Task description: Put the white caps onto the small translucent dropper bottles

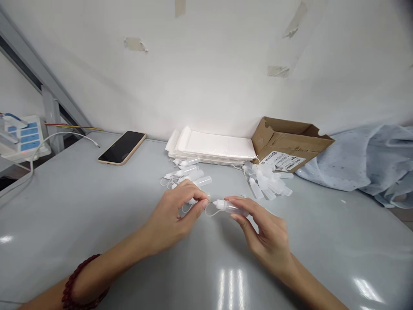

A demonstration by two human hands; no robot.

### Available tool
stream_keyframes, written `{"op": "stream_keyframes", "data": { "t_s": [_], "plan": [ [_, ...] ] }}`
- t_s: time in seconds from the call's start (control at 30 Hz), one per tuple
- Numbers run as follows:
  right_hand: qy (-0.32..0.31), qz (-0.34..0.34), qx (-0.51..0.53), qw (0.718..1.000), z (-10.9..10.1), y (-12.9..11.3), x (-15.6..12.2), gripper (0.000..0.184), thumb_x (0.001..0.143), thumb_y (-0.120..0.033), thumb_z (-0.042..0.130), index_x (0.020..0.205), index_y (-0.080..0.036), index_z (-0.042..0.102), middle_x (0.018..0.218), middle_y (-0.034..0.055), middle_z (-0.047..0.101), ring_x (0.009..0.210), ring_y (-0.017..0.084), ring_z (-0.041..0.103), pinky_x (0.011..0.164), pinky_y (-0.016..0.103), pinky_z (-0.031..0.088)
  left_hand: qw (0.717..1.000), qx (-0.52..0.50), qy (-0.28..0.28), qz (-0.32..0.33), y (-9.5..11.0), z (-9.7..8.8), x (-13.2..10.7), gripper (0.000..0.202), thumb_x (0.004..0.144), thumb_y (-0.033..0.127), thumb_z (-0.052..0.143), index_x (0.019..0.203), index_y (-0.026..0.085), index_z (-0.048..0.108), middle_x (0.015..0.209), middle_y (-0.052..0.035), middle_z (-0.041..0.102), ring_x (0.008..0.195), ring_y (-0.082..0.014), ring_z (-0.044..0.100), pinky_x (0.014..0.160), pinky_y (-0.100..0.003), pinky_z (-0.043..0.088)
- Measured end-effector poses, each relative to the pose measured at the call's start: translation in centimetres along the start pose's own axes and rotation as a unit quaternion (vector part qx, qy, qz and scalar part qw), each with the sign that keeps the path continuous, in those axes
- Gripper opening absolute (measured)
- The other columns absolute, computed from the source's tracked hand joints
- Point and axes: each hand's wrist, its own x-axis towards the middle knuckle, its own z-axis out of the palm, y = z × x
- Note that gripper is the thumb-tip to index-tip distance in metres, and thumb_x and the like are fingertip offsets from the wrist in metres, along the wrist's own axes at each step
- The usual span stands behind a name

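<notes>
My right hand (pixel 264 234) holds a small clear plastic dropper bottle (pixel 230 207) sideways between its fingertips, its white tip pointing left. My left hand (pixel 176 215) pinches something small at that tip, perhaps the bottle's tethered cap; a thin white loop hangs between the two hands. Both hands hover just above the grey table (pixel 80 206). Behind my left hand lies a group of several similar bottles (pixel 189 174). A second heap of small bottles (pixel 267 183) lies behind my right hand. A dark red bead bracelet sits on my left wrist.
A stack of white pouches (pixel 213 148) leans by the wall. Right of it lies an open cardboard box (pixel 288 142) on its side, then pale blue cloth (pixel 371 159). A phone (pixel 122 147) lies face up at left, with a cable and a white device (pixel 24 137) beyond.
</notes>
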Motion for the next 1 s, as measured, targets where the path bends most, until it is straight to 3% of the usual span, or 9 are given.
{"op": "stream_keyframes", "data": {
  "t_s": [0.57, 0.87, 1.0],
  "plan": [
    [0.011, -0.018, -0.011, 1.0, 0.0, 0.0, 0.1, 0.031, 0.084, -0.003, 0.053, 0.109, -0.021, 0.06, 0.094, 0.0063, 0.072, 0.088, 0.019, 0.069, 0.074, 0.031, 0.058, 1.0, -0.007, -0.023, 0.008, 0.2, 0.3, 0.0, 0.018, 0.089, 0.018, 0.046, 0.08, 0.019, 0.061, 0.074, -0.0003, 0.06, 0.076, -0.0145, 0.053, 0.069, -0.026, 0.043],
    [0.009, -0.031, -0.007, 0.999, 0.1, 0.3, -0.1, 0.032, 0.082, 0.0, 0.056, 0.11, -0.016, 0.059, 0.099, 0.0102, 0.07, 0.095, 0.019, 0.066, 0.082, 0.031, 0.056, 0.996, -0.02, -0.033, -0.079, 0.5, -0.7, 0.4, 0.018, 0.089, 0.03, 0.05, 0.082, 0.022, 0.065, 0.079, 0.0003, 0.062, 0.078, -0.0153, 0.054, 0.059, -0.023, 0.042],
    [-0.005, -0.041, -0.005, 0.999, 0.2, 0.5, -0.3, 0.037, 0.082, 0.002, 0.055, 0.115, -0.015, 0.057, 0.1, 0.0111, 0.069, 0.095, 0.019, 0.065, 0.08, 0.03, 0.056, 0.996, -0.025, -0.036, -0.084, 0.5, -0.5, 0.3, 0.018, 0.088, 0.029, 0.05, 0.079, 0.021, 0.064, 0.078, 0.0, 0.061, 0.078, -0.0154, 0.054, 0.058, -0.023, 0.042]
  ]
}}
